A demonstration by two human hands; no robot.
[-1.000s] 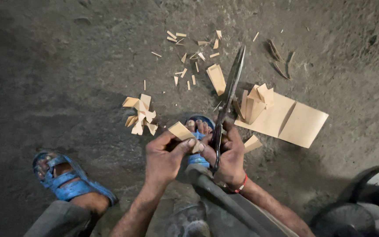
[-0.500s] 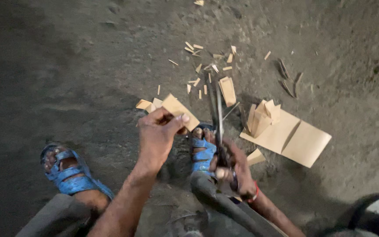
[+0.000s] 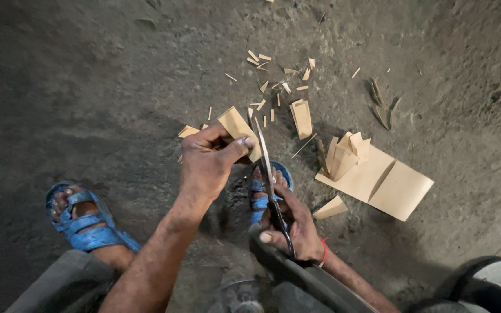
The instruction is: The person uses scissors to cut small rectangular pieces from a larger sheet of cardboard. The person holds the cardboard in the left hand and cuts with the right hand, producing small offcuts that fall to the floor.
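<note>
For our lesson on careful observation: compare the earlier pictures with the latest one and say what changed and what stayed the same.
The left hand lifted its tan card piece up and away from the body. The scissors in the right hand swung upright beside it. The card sheet and scraps stayed put.

Single view, head-mounted, aimed steeply down over the wearer's own forearms. Close range: left hand (image 3: 207, 162) and right hand (image 3: 290, 226) at frame centre, knees at the bottom edge, dirt floor (image 3: 88, 87) filling the rest. Top of frame points away from the wearer. No second view for overlap.
</note>
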